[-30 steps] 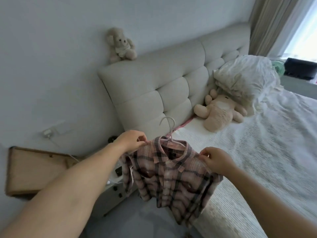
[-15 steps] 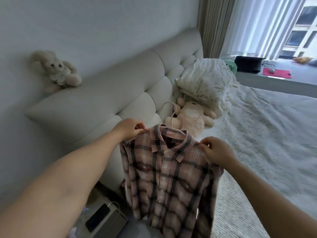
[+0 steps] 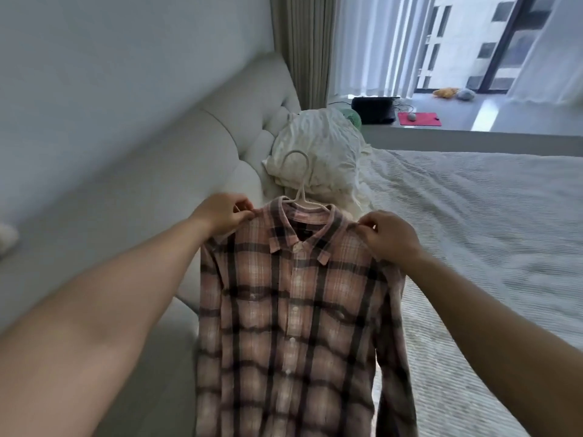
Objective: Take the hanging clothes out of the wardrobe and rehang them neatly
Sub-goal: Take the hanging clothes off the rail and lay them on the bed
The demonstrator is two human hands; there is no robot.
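Shirt (image 3: 293,313) raised higher, hanger (image 3: 301,184) inside, both hands pinching shoulders

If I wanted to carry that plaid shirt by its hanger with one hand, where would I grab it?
Probably the white hanger by its hook, coming from above. The hook stands clear above the collar of the plaid shirt, open and upright, so fingers could curl round its neck. The left hand and right hand each pinch a shoulder, leaving the hook free.
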